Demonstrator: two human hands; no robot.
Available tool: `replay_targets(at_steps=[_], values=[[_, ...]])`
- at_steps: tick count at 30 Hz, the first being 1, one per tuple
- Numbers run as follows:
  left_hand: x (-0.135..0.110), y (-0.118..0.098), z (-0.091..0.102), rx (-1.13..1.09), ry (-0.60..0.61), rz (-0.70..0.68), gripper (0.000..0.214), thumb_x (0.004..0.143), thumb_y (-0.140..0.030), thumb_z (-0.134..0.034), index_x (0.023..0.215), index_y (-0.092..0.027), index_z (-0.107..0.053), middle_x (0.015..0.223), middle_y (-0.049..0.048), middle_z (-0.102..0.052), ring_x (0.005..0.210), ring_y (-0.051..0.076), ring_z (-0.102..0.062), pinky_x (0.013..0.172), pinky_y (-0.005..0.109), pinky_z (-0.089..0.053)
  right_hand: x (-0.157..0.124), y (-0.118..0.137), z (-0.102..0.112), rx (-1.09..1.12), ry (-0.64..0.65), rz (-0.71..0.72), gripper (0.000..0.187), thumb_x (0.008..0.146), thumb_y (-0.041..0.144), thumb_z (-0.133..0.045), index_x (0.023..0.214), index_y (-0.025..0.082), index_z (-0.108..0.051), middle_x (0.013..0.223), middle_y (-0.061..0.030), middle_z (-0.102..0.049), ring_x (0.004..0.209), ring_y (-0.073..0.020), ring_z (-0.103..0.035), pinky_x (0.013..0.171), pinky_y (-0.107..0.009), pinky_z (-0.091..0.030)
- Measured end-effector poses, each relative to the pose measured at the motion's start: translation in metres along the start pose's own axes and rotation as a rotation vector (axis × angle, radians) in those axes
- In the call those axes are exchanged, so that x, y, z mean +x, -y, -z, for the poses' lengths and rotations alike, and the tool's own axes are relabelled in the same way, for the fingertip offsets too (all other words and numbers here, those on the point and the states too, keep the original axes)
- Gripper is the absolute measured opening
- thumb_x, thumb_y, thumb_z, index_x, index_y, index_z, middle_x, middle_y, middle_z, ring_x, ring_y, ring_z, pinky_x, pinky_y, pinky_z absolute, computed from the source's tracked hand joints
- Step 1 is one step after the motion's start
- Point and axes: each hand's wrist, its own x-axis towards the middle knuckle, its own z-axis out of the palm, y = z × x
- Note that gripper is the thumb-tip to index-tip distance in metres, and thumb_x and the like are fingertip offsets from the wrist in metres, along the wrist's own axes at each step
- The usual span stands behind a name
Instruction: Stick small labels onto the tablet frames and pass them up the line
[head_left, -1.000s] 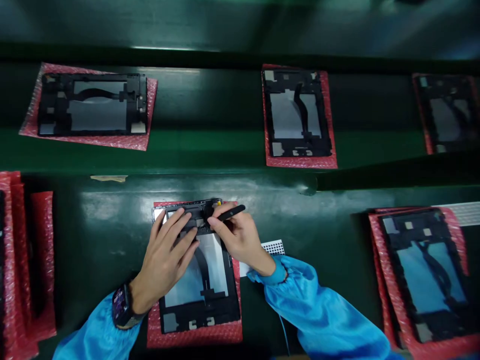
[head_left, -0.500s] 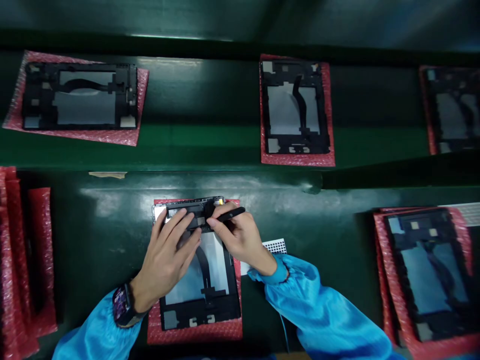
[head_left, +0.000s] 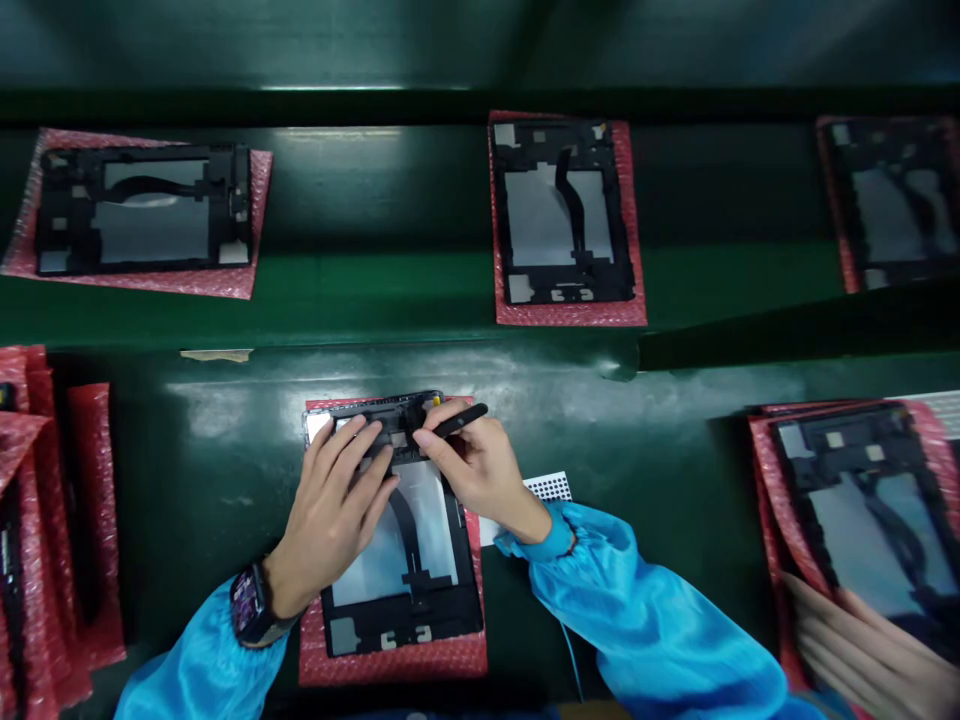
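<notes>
The left hand (head_left: 330,510) lies spread on a black tablet frame (head_left: 405,620), which sits on red bubble wrap (head_left: 390,665) on the green table (head_left: 202,480). The right hand (head_left: 476,465) pinches a black pry tool (head_left: 463,420). The wristwatch (head_left: 251,605) display is too small to read.

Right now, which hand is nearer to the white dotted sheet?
Right: the right hand is just beside the white dotted sheet; the left hand is farther away.

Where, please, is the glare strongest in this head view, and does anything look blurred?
In the head view, pale glare lies on the glossy green workbench, left of the person's left hand; another person's fingers at the lower right edge look soft.
</notes>
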Motion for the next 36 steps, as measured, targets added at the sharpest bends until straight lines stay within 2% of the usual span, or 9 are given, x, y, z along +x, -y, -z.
replay_targets(at_steps=[2,4,8,11,14,19,25,30,36], values=[[0.001,-0.002,-0.001,0.019,0.031,-0.011,0.049,0.094,-0.013,-0.076,0.140,-0.016,-0.061,0.151,0.0189,-0.062,0.152,0.036,-0.050,0.123,0.065,-0.045,-0.002,0.005,0.004,0.018,-0.048,-0.004,0.012,0.102,0.027,-0.069,0.092,0.022,-0.064,0.077,0.0028,-0.063,0.061,-0.0117,-0.061,0.056,-0.027,-0.049],[0.002,-0.004,-0.002,0.029,0.052,-0.014,0.046,0.095,-0.012,-0.074,0.139,-0.019,-0.062,0.153,0.0171,-0.061,0.153,0.035,-0.049,0.123,0.064,-0.045,-0.008,0.014,0.018,0.020,-0.120,-0.006,0.010,0.103,0.027,-0.068,0.095,0.023,-0.065,0.078,0.0021,-0.065,0.062,-0.0128,-0.064,0.057,-0.028,-0.051],[0.006,-0.005,-0.004,-0.017,0.054,0.000,0.041,0.095,-0.012,-0.073,0.134,-0.018,-0.063,0.153,0.0177,-0.061,0.154,0.034,-0.047,0.121,0.061,-0.047,-0.040,0.037,0.071,-0.160,-0.192,0.007,0.005,0.100,0.026,-0.074,0.097,0.023,-0.071,0.085,-0.0017,-0.071,0.074,-0.0167,-0.071,0.067,-0.031,-0.057],[0.010,-0.005,-0.004,-0.064,0.068,0.017,0.046,0.096,-0.014,-0.073,0.140,-0.017,-0.059,0.156,0.0186,-0.058,0.156,0.035,-0.044,0.121,0.060,-0.046,-0.068,0.045,0.110,-0.221,-0.212,-0.095,0.009,0.099,0.030,-0.076,0.094,0.023,-0.073,0.083,-0.0021,-0.072,0.070,-0.0169,-0.071,0.061,-0.028,-0.058],[0.014,-0.006,-0.003,-0.074,0.082,0.010,0.046,0.096,-0.014,-0.071,0.141,-0.020,-0.059,0.161,0.0174,-0.054,0.158,0.035,-0.040,0.120,0.060,-0.046,-0.087,0.042,0.130,-0.182,-0.283,-0.196,0.016,0.098,0.035,-0.078,0.090,0.023,-0.073,0.081,-0.0014,-0.071,0.061,-0.0152,-0.071,0.054,-0.026,-0.059],[0.019,-0.011,0.002,-0.092,0.101,0.034,0.036,0.098,-0.017,-0.070,0.133,-0.022,-0.062,0.162,0.0147,-0.053,0.159,0.035,-0.039,0.122,0.061,-0.044,-0.099,0.034,0.132,-0.106,-0.373,-0.253,0.019,0.096,0.037,-0.080,0.089,0.022,-0.071,0.078,0.0001,-0.071,0.057,-0.0145,-0.072,0.054,-0.025,-0.061],[0.027,-0.016,0.006,-0.125,0.125,0.063,0.047,0.100,-0.021,-0.069,0.145,-0.024,-0.054,0.164,0.0150,-0.051,0.160,0.034,-0.038,0.123,0.062,-0.043,-0.101,0.037,0.131,-0.169,-0.265,-0.231,0.014,0.097,0.032,-0.075,0.089,0.022,-0.071,0.075,0.0000,-0.070,0.058,-0.0151,-0.068,0.053,-0.026,-0.057],[0.028,-0.017,0.001,-0.100,0.128,0.028,0.041,0.098,-0.017,-0.069,0.137,-0.025,-0.060,0.163,0.0137,-0.052,0.159,0.036,-0.039,0.121,0.064,-0.045,-0.102,0.042,0.142,-0.280,-0.210,-0.146,0.008,0.097,0.028,-0.074,0.092,0.022,-0.072,0.082,-0.0014,-0.071,0.065,-0.0162,-0.067,0.059,-0.029,-0.055],[0.034,-0.021,-0.008,-0.114,0.085,0.023,0.047,0.093,-0.016,-0.075,0.138,-0.027,-0.064,0.165,0.0124,-0.051,0.158,0.039,-0.042,0.124,0.066,-0.043,-0.107,0.023,0.154,-0.259,-0.193,-0.115,0.014,0.101,0.032,-0.071,0.091,0.022,-0.070,0.078,-0.0002,-0.068,0.063,-0.0156,-0.061,0.059,-0.029,-0.050]])
